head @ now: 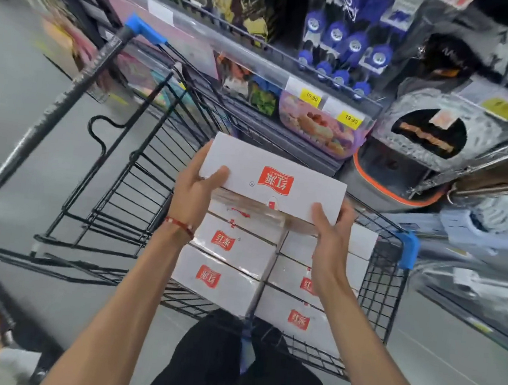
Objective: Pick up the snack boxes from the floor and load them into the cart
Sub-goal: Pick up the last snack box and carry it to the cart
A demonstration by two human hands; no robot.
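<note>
I hold a white snack box [275, 177] with a red logo above the black wire cart [142, 160]. My left hand [197, 190] grips its left end, thumb on top and fingers underneath. At the right near corner my right hand [330, 229] grips it the same way. Below the held box, several matching white boxes [221, 271] lie stacked in two columns in the cart's right half. The cart's left half shows only bare wire.
A store shelf [322, 83] with price tags, packaged goods and blue hanging items stands right behind the cart. The cart has blue corner caps [409, 249]. Grey floor [19, 102] stretches left of the cart. More goods sit at the lower left.
</note>
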